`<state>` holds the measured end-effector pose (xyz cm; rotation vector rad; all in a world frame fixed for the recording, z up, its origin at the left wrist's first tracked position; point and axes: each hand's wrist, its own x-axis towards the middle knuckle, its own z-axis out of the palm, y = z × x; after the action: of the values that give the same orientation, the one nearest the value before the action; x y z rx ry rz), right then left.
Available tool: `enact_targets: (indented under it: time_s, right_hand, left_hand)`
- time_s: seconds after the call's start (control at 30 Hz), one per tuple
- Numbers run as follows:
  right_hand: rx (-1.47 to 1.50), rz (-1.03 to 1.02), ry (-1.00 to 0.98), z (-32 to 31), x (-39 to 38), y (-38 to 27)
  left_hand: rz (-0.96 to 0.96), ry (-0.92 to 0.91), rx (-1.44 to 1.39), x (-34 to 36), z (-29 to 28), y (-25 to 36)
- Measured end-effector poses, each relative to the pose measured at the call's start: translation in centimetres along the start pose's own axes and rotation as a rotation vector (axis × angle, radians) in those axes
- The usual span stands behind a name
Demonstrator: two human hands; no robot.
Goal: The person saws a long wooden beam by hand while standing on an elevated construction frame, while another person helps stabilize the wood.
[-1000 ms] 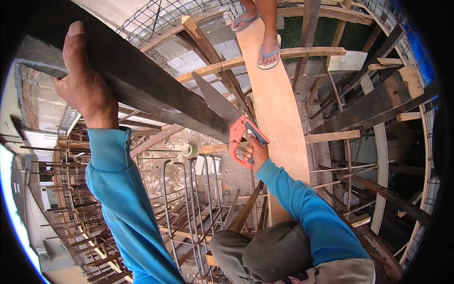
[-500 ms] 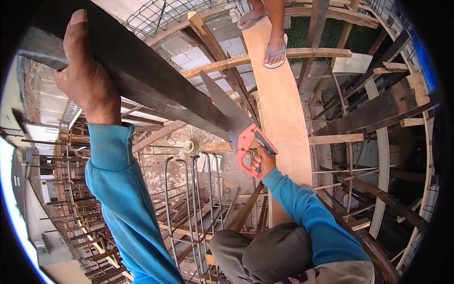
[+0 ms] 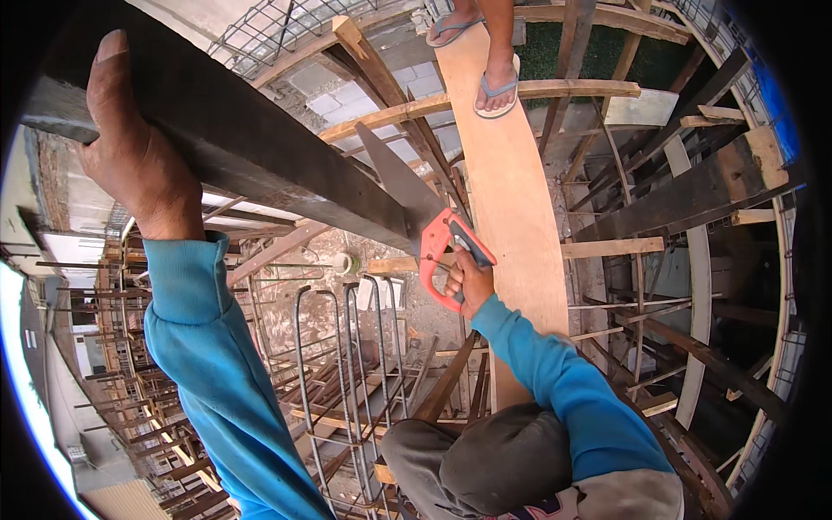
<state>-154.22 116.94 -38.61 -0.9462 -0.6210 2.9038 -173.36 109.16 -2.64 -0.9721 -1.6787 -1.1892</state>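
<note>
A long dark timber beam (image 3: 260,147) slants from the upper left toward the middle of the view. Wrapped over its upper-left part is my left hand (image 3: 143,160), thumb lying along the top face. My right hand (image 3: 471,279) grips the red and black handle of a handsaw (image 3: 436,238). The saw's grey blade points up and to the left, beside the beam's lower end. Where the teeth meet the wood is hidden.
A pale plank (image 3: 511,191) runs up the middle, and another person's sandalled feet (image 3: 496,91) stand on its far end. Bent steel bars (image 3: 347,347) rise at lower centre. Wooden framing surrounds a drop to the rubble floor (image 3: 295,321). A thick timber (image 3: 693,195) lies at right.
The saw and my right hand have shifted slightly up and left. My left hand and the beam appear a little further left, with the whole view shifted slightly.
</note>
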Motion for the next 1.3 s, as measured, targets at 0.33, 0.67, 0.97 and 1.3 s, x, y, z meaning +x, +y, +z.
enact_targets:
  time_s: [0.33, 0.67, 0.97, 1.3]
  right_hand:
    - [-0.156, 0.27, 0.196, -10.5, -16.6, -1.7]
    - [0.005, -0.025, -0.147, -7.3, -2.4, 1.9]
    - [-0.014, 0.1, 0.08, -0.3, -5.6, -0.9]
    - [-0.176, 0.203, 0.097, -13.0, -16.0, 0.0]
  left_hand:
    - [-0.127, -0.02, 0.011, -0.3, -0.2, 0.2]
    - [-0.257, 0.058, -0.142, -0.1, 0.2, 1.7]
    - [-0.224, 0.076, -0.194, -0.1, 0.5, 1.0]
    - [-0.215, 0.017, -0.083, -0.4, 0.3, 1.2]
